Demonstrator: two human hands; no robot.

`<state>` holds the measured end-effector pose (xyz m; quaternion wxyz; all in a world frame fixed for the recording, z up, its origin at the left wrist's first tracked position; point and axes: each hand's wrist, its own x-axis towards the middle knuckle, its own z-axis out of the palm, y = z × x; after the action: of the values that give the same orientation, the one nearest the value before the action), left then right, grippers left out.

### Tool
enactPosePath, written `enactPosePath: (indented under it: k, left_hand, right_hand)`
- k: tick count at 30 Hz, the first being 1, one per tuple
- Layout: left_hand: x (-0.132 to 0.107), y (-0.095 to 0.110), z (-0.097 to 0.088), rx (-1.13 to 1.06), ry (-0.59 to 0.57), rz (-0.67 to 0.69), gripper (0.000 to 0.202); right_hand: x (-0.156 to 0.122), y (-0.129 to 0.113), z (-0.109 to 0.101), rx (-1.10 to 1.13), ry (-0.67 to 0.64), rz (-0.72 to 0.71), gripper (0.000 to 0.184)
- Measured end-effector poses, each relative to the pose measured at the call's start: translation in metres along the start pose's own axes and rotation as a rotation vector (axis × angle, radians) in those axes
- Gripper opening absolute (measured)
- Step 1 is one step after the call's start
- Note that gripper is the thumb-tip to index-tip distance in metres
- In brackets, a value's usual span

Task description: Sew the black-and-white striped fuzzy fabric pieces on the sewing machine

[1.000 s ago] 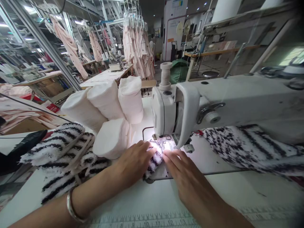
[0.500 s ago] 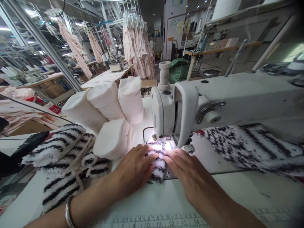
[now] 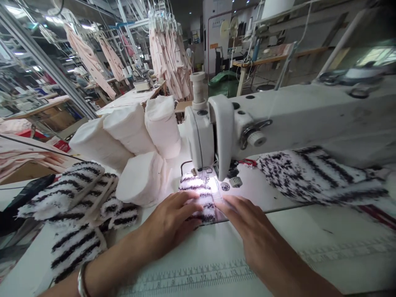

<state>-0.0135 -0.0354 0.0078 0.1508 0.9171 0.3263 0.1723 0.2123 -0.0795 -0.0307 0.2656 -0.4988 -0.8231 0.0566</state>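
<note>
A small piece of fluffy black-and-white striped fabric [image 3: 206, 201] lies under the lit needle area of the white sewing machine [image 3: 199, 138]. My left hand [image 3: 171, 220] rests on the fabric's left side, fingers stretched out and pressing it down. Close to the fabric's right edge, my right hand [image 3: 247, 218] lies with its fingers extended on the machine bed; its fingertips are beside the edge, and I cannot tell whether they touch it. The needle tip is lost in the glare of the lamp.
Several stacks of white padding [image 3: 139, 177] stand left of the machine. More striped fluffy pieces [image 3: 78, 206] are heaped at the left, and another striped piece [image 3: 309, 175] lies right. A ruler scale [image 3: 192, 280] runs along the table front. Pink garments [image 3: 168, 62] hang behind.
The view has shifted, so the machine appears further left. My hands have spread slightly apart, showing more of the fabric between them. The fabric appears flatter and more spread out.
</note>
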Motion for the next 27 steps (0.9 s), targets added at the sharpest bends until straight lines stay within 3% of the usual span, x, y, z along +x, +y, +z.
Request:
enactPosePath:
  k: [6,14,20,23,27]
  left_hand:
    - [-0.003,0.002,0.002,0.002,0.025,0.048,0.018]
    - [-0.008,0.000,0.003,-0.006,0.037,0.074,0.025]
    - [-0.006,0.002,0.010,0.008,0.085,0.065,0.023]
    - [0.000,0.005,0.014,0.053,0.133,0.026,0.024]
    - [0.011,0.004,0.012,0.033,0.105,0.010,0.022]
  right_hand:
    - [-0.016,-0.014,0.008,0.000,0.084,0.026,0.065]
    - [-0.017,-0.032,0.019,-0.241,0.082,-0.030,0.062]
    - [-0.016,-0.023,0.020,-0.247,0.088,-0.044,0.057]
    - [-0.006,-0.016,0.020,-0.183,0.101,-0.023,0.052]
    - [0.012,-0.010,0.019,-0.088,0.090,0.026,0.048]
